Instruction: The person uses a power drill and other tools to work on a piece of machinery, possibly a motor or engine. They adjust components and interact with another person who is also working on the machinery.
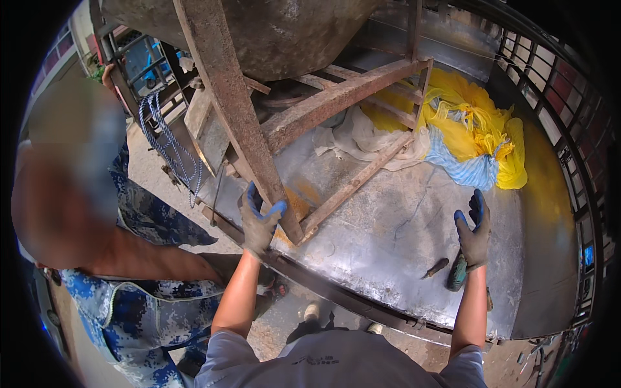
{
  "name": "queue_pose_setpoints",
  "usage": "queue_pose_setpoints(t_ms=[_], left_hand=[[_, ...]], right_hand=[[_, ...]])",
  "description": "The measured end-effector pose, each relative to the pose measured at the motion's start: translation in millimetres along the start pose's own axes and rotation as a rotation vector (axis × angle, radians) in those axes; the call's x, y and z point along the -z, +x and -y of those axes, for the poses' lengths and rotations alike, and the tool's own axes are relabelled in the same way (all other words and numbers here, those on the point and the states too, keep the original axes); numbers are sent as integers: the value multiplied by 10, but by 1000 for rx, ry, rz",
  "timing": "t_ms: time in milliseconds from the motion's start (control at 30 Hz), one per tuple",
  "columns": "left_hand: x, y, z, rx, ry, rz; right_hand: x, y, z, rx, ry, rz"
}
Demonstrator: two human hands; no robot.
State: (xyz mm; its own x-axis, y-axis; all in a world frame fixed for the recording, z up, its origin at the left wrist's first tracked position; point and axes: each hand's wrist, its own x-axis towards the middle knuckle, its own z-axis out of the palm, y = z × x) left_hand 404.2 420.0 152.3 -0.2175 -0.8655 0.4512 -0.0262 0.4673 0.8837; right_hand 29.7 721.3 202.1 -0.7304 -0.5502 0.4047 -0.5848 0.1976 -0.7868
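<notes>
My left hand (259,225), in a grey and blue work glove, is at the lower end of a rusty steel leg (228,92). Its thumb overlaps the leg and the fingers are by the left edge; whether they grip it cannot be told. The leg belongs to a rusty angle-steel frame (330,109) beneath a large, dull, rounded vessel (271,34). To the right, my right hand (473,233), gloved alike, is raised with fingers apart and nothing in it. Near its wrist lie a green-handled tool (457,274) and a small dark-handled tool (435,267) on the metal truck bed (378,252).
A person (160,296) in blue camouflage clothing stands close on my left, an arm reaching towards the bed's edge. Striped rope (170,145) hangs at the left. Yellow mesh cloth (461,126) and blue checked cloth (458,162) lie behind the frame. Metal railings (558,102) border the right side.
</notes>
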Motion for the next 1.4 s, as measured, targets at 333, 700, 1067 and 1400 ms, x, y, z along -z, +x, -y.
queue_pose_setpoints(t_ms=[333, 700, 1067, 1400], left_hand=[[65, 646, -344, -268, -161, 209], [-349, 793, -298, 188, -657, 848], [-2739, 457, -1303, -124, -166, 588], [-3563, 299, -1359, -42, -153, 445]], right_hand=[[-1922, 2117, 1763, -353, 517, 214], [-2436, 2509, 1457, -236, 576, -35], [-1259, 3802, -11, -147, 36, 71], [-158, 1591, 1271, 233, 595, -113]])
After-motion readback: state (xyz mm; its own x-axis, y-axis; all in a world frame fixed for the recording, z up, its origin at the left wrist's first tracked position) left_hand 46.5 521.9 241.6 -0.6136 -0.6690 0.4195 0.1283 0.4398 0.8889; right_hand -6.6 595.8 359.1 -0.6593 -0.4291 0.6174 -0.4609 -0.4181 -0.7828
